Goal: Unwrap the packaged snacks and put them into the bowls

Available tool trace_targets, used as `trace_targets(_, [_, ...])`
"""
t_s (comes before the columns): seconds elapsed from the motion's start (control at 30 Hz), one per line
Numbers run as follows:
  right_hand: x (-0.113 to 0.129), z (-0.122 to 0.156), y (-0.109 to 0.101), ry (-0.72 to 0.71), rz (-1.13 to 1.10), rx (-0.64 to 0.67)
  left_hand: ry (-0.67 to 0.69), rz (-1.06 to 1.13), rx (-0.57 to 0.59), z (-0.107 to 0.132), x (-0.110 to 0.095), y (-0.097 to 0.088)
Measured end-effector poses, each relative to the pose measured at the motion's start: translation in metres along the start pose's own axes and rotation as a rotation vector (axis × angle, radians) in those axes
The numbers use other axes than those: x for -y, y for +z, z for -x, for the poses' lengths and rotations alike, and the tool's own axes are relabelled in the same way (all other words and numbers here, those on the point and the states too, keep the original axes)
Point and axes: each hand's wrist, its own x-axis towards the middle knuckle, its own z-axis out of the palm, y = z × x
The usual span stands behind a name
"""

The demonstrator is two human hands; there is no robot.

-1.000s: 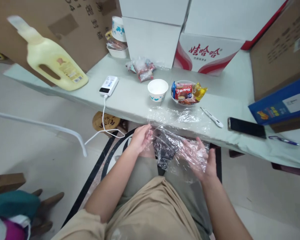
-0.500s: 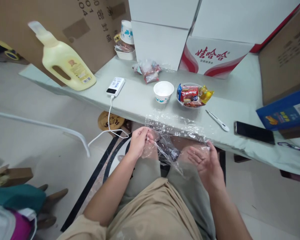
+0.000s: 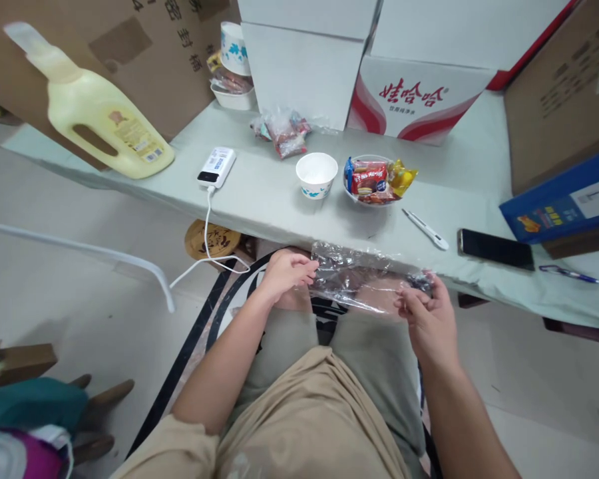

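Note:
A crumpled sheet of clear plastic film (image 3: 364, 276) is stretched between my hands, just below the table's front edge and above my knees. My left hand (image 3: 285, 273) pinches its left end with closed fingers. My right hand (image 3: 426, 313) grips its right end, fingers curled. On the table beyond stand a white paper bowl (image 3: 316, 175) and a clear bowl of wrapped snacks (image 3: 374, 181).
The pale green table (image 3: 259, 199) also holds a white power bank (image 3: 216, 167) with its cable hanging down, a yellow bottle (image 3: 92, 113), a white pen-like tool (image 3: 424, 229), a black phone (image 3: 495, 249), a blue pen (image 3: 569, 274), a blue box (image 3: 562, 206) and cartons (image 3: 419, 100) at the back.
The film has come off the table's edge and is pulled taut between both hands. My right hand, open half a second ago, has closed on the film's right end.

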Motion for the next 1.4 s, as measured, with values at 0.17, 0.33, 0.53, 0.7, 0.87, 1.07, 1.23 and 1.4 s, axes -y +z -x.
trace_targets(0.17, [-0.009, -0.004, -0.013, 0.037, 0.015, -0.003, 0.158, 0.072, -0.162, -0.005, 0.016, 0.001])
trace_targets(0.33, [-0.015, -0.005, -0.022, 0.083, -0.022, -0.009, -0.003, 0.094, -0.011, -0.009, 0.027, 0.017])
trace_targets(0.53, [-0.011, 0.000, -0.026, 0.039, -0.020, -0.011, 0.075, 0.022, -0.007, -0.015, 0.038, 0.033])
trace_targets(0.7, [-0.008, 0.002, -0.034, 0.015, -0.041, -0.064, 0.242, 0.384, -0.212, -0.005, 0.035, 0.023])
trace_targets(0.87, [-0.013, 0.007, -0.034, 0.002, -0.003, -0.044, -0.174, 0.078, 0.256, 0.001, 0.036, 0.033])
trace_targets(1.07, [-0.015, 0.008, -0.043, -0.001, 0.015, -0.097, 0.433, -0.217, 0.031, 0.004, 0.026, 0.026])
trace_targets(1.23, [-0.024, 0.005, -0.046, 0.033, -0.054, -0.165, 0.547, 0.016, -0.099, 0.012, 0.024, 0.010])
trace_targets(1.4, [-0.031, 0.007, -0.050, -0.057, -0.073, -0.212, 0.394, 0.029, -0.014, 0.017, 0.035, -0.005])
